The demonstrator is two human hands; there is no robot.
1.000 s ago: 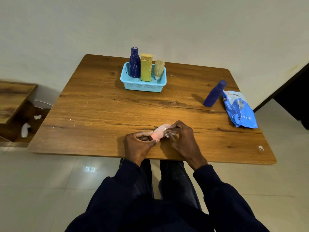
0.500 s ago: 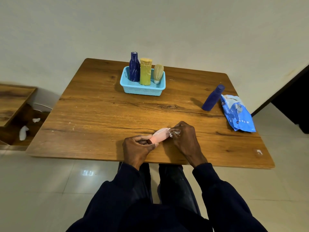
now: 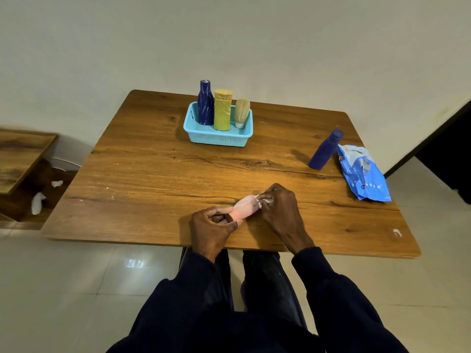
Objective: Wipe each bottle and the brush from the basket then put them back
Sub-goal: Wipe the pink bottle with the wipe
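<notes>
Head-worn view, forward-down over table [image 3: 153, 174]

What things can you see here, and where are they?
table: 1, brown, middle.
basket: 1, light blue, table's far side.
navy bottle: 1, dark blue, left in basket.
yellow bottle: 1, yellow, middle of basket.
brush: 1, beige, right in basket.
blue bottle: 1, blue, table's right, beside packet.
packet: 1, blue, table's right edge.
pink bottle: 1, pink, between both hands.
wipe: 1, white, at pink bottle's far end.
shelf: 1, brown, left of table.
scraps: 2, white, low beside shelf.
left hand: 1, dark sleeve, grips pink bottle's near end.
right hand: 1, dark sleeve, fingers pinch wipe.
</notes>
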